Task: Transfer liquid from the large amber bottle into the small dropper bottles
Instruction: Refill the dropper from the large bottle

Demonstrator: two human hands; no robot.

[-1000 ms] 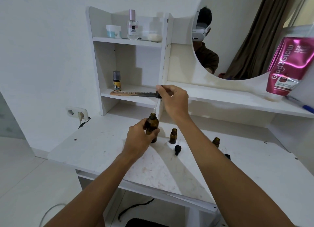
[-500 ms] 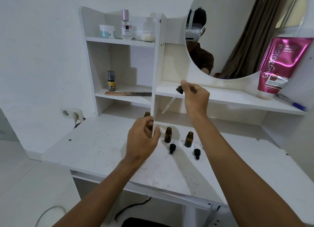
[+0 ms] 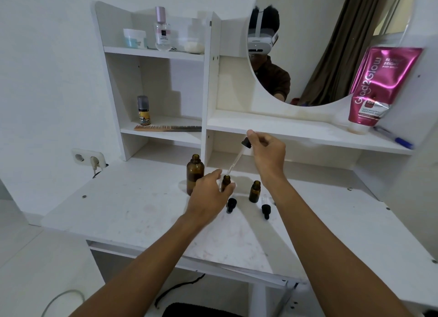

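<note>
Up above the white counter (image 3: 142, 212), the right hand (image 3: 267, 150) pinches the black rubber bulb of a clear glass dropper pipette (image 3: 237, 159) between thumb and fingertips, the other fingers curled in. The pipette slants down and to the left, its tip right at the open mouth of a small amber glass dropper bottle (image 3: 225, 182). The left hand (image 3: 209, 194) is closed around that small bottle from the left, with the thumb near its neck and the fingers wrapped behind the body, which it steadies upright on the counter.

One large amber glass bottle (image 3: 195, 173) stands uncapped just left of the left hand; whether the hand touches it cannot be told. A second small amber dropper bottle (image 3: 255, 191) stands open to the right, apart from both hands. So there are two small bottles and one large one. Two black dropper caps (image 3: 231, 204) lie on the counter in front of the small bottles, one under each; the right cap (image 3: 265, 210) has its clear glass tube showing beside it. With the pipette in the right hand, that makes three droppers in view.
</note>
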